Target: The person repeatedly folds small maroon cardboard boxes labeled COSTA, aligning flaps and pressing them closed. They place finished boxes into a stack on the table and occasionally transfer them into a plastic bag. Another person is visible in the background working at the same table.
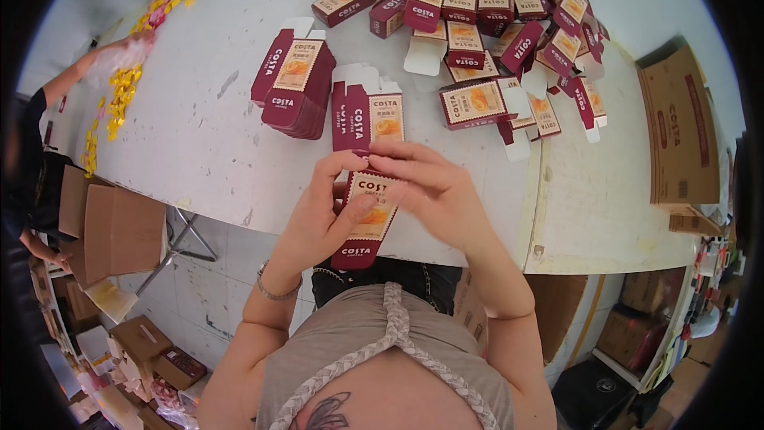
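A: Where is the box?

B: The maroon box [372,228] is between both hands, over the near edge of the table [207,135], close to the person's body. Make it the clock's centre, with 12 pointing away from the body.

A: And the fingers?

B: The left hand [312,211], at 9 o'clock, holds the box narrowly: thumb across the printed front, index finger bent to the far end. The right hand [442,185], at 2 o'clock, brings its fingertips to that end too. Its thumb is blurred, so I can't tell whether it grips.

A: What lies around it?

B: At 12, just beyond the fingertips, a flat carton [387,118] with white flaps. At 11, a thick carton stack [299,76], maroon as well. At 1, a heap of boxes [477,0], lying at all angles.

A: Farther out?

B: A large brown carton [672,131] stands between 2 and 3. Toward 10, a co-worker's hand [143,37] is at a clear plastic bag [119,60], beside yellow packets [119,99].
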Motion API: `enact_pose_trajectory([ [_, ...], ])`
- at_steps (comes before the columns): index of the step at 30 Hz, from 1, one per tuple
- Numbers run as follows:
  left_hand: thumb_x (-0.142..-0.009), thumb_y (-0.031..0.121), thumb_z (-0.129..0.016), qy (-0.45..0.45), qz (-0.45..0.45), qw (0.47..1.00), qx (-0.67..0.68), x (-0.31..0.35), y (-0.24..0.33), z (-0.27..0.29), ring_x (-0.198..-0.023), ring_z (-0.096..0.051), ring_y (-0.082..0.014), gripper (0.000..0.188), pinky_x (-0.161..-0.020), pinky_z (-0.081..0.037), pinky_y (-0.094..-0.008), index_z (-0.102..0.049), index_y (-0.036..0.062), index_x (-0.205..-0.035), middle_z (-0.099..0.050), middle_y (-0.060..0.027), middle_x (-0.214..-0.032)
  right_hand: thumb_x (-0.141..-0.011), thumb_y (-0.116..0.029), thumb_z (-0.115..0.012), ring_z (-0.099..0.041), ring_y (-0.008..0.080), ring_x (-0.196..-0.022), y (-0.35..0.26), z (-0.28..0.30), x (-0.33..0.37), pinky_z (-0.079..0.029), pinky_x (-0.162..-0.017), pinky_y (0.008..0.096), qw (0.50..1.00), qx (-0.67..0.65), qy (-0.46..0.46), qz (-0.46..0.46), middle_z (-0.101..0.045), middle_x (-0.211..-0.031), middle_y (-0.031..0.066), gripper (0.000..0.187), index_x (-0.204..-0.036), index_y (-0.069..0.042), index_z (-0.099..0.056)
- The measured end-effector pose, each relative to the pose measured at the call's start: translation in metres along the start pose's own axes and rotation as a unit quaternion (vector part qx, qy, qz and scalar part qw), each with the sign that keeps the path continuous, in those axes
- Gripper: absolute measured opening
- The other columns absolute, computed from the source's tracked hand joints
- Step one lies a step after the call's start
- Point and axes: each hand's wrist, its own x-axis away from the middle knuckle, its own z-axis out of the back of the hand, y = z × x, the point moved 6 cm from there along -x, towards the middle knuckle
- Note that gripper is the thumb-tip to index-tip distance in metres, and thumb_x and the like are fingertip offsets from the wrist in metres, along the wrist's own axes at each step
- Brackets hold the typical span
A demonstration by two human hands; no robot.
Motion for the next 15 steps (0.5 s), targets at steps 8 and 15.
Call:
enact_pose_trajectory([
  [8,-0.096,0.019,-0.041,0.268,-0.100,0.957,0.056,-0.007,0.000,0.050,-0.119,-0.050,-0.0255,0.049,-0.084,-0.051,-0.0329,-0.022,0.0036,-0.139,-0.030,-0.0156,-0.142,-0.081,-0.024,-0.070,-0.061,0.0175,-0.089,0.022,0.092,-0.071,-0.050,-0.077,0.0312,0.973,0.132,0.189,-0.029,-0.062,-0.103,0.0128,0.050,-0.118,0.005,-0.053],
  [15,-0.096,0.014,-0.043,0.195,0.035,0.980,0.020,-0.012,-0.026,0.030,-0.112,-0.056,-0.0281,0.045,-0.082,-0.053,-0.0323,-0.028,0.0040,-0.138,-0.037,-0.0157,-0.139,-0.074,-0.024,-0.073,-0.061,0.0350,-0.085,0.089,0.024,-0.064,-0.050,-0.076,0.0411,0.886,0.445,0.131,-0.024,-0.059,-0.099,0.0212,0.075,-0.130,0.008,-0.036],
])
